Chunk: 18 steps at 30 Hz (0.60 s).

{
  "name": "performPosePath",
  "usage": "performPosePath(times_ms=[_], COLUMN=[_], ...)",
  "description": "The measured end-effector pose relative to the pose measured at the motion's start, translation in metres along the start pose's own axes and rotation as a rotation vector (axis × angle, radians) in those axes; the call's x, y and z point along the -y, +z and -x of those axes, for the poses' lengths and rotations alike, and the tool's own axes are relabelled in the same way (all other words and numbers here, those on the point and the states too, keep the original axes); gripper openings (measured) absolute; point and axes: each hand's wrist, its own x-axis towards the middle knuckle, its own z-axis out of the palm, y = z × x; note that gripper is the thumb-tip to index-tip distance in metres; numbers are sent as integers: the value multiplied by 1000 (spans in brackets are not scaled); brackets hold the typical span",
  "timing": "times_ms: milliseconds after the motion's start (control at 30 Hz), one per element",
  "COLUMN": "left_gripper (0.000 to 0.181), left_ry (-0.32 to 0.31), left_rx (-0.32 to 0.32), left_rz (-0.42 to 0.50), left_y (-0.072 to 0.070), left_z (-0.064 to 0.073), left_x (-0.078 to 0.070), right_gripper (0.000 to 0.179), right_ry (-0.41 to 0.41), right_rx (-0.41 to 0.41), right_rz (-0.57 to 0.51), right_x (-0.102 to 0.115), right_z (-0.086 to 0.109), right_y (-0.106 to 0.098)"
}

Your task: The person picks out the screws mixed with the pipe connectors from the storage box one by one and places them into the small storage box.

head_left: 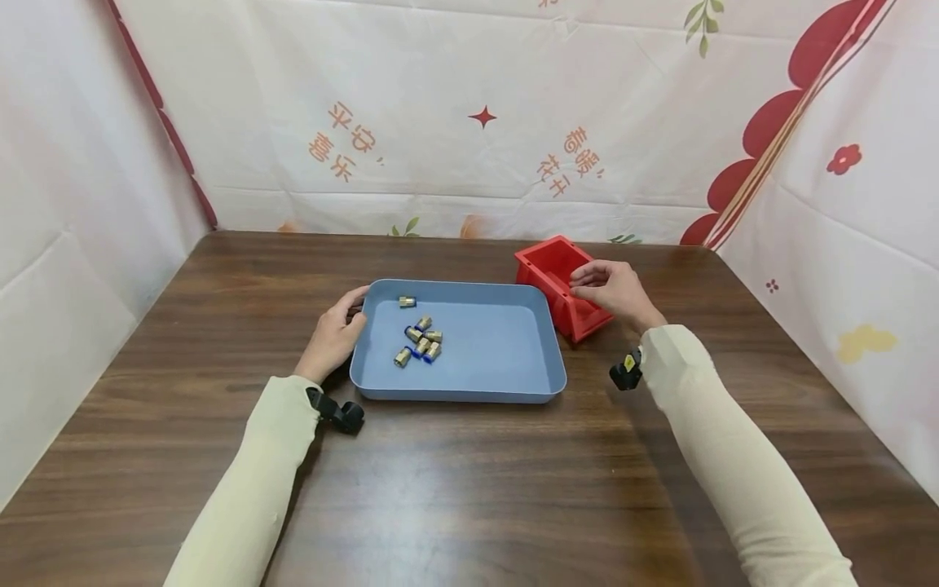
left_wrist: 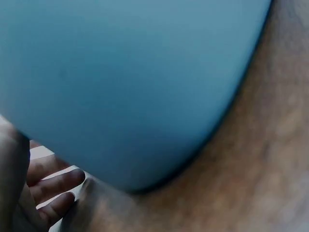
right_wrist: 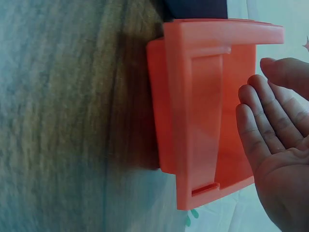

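A blue tray lies on the table, with several brass push-in fittings with blue collars grouped in its left half. One more fitting lies apart near the tray's back left corner. My left hand rests at the tray's left rim; in the left wrist view its loosely extended fingers show outside the wall, partly hidden by the tray. Over the red bin is my right hand, fingers nearly straight and thumb close to them. The right wrist view shows no object in that palm.
The red bin stands angled against the tray's back right corner. A brown wood-grain table carries everything. White printed cloth hangs behind the table and along both sides. Dark wrist cameras sit at both cuffs.
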Motion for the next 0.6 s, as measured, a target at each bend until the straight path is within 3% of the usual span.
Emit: performPosePath(times_ms=[400,600], left_gripper=[49,49], left_ry=[0,-16], left_rx=[-74,-3], left_rz=[-10,-55], left_y=[9,3], left_z=[-7,-10], left_x=[2,-1], right_gripper=[29,33], right_ry=[-54,-31], right_rx=[18,-3], right_rz=[45,83], right_x=[-1,2], right_z=[-8,-7], right_y=[9,8])
